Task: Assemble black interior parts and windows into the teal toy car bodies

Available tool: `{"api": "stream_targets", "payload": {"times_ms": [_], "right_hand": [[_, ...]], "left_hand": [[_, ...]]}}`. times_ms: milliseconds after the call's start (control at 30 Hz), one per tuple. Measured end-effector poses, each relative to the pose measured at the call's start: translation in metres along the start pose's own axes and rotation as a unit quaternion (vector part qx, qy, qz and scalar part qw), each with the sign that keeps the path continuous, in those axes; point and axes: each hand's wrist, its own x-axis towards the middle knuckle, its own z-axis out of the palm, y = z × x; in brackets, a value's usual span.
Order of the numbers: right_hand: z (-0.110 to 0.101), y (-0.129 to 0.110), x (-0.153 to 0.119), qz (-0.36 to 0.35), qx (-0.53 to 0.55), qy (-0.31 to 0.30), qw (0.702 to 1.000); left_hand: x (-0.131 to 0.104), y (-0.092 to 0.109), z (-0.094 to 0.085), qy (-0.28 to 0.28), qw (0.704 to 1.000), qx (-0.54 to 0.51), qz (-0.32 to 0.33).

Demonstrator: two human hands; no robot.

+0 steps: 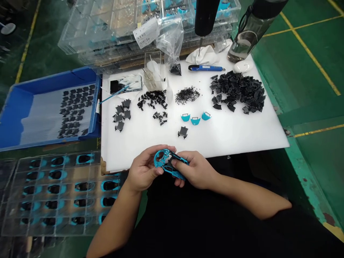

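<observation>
A blue and black plastic part is held between both hands at the table's front edge. My left hand grips its rounded blue end, fingers behind and thumb at the lower side. My right hand is closed round the other end, its thumb pressing on the black middle. Just beyond the hands lies a single dark grey piece on the white table. Behind that are three small blue pieces. The fingertips hide some of the held part.
Piles of black parts and tiny screws lie on the table. A screwdriver hangs above the back, near a bottle and blue knife. Left are a blue bin, a compartment tray and grey pieces.
</observation>
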Motion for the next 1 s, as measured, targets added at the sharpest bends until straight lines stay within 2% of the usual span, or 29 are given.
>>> {"api": "stream_targets", "payload": {"times_ms": [167, 267, 367, 400, 467, 500, 567, 600, 633, 667, 700, 800, 833, 900, 1000], "right_hand": [[-0.011, -0.001, -0.003, -0.006, -0.001, -0.015, 1.0], [-0.024, 0.0, -0.003, -0.01, 0.046, -0.087, 0.995], [-0.036, 0.001, -0.005, -0.025, 0.112, -0.149, 0.982], [-0.04, 0.001, -0.006, -0.031, 0.127, -0.15, 0.98], [-0.047, -0.001, -0.008, -0.045, 0.147, -0.123, 0.98], [-0.05, -0.001, -0.009, -0.056, 0.156, -0.099, 0.981], [-0.058, -0.002, -0.012, -0.081, 0.179, -0.05, 0.979], [-0.063, -0.002, -0.013, -0.094, 0.193, -0.03, 0.976], [-0.068, 0.0, -0.015, -0.105, 0.208, -0.015, 0.972], [-0.073, 0.002, -0.016, -0.118, 0.222, -0.006, 0.968], [-0.078, 0.005, -0.018, -0.136, 0.236, 0.006, 0.962], [-0.093, 0.015, -0.027, -0.214, 0.276, 0.086, 0.933], [-0.097, 0.018, -0.03, -0.237, 0.287, 0.121, 0.92], [-0.103, 0.023, -0.039, -0.269, 0.303, 0.184, 0.895], [-0.108, 0.024, -0.052, -0.292, 0.316, 0.228, 0.874]], "left_hand": [[0.011, 0.003, 0.005, -0.032, 0.999, -0.02, -0.011], [0.023, 0.006, 0.008, -0.077, 0.996, 0.001, -0.043], [0.033, 0.01, -0.001, -0.111, 0.991, 0.058, -0.051], [0.034, 0.013, -0.007, -0.093, 0.99, 0.097, -0.03], [0.034, 0.018, -0.023, -0.005, 0.977, 0.214, 0.019], [0.033, 0.021, -0.03, 0.056, 0.957, 0.281, 0.036], [0.027, 0.027, -0.04, 0.175, 0.896, 0.404, 0.051], [0.025, 0.029, -0.04, 0.216, 0.864, 0.45, 0.06], [0.024, 0.031, -0.038, 0.231, 0.841, 0.485, 0.068], [0.026, 0.031, -0.032, 0.214, 0.828, 0.51, 0.085], [0.031, 0.031, -0.024, 0.166, 0.824, 0.53, 0.111], [0.068, 0.024, 0.017, -0.013, 0.797, 0.561, 0.223], [0.089, 0.02, 0.036, -0.051, 0.78, 0.57, 0.255], [0.136, 0.007, 0.074, -0.086, 0.741, 0.606, 0.276], [0.208, -0.015, 0.125, -0.157, 0.684, 0.669, 0.246]]}}
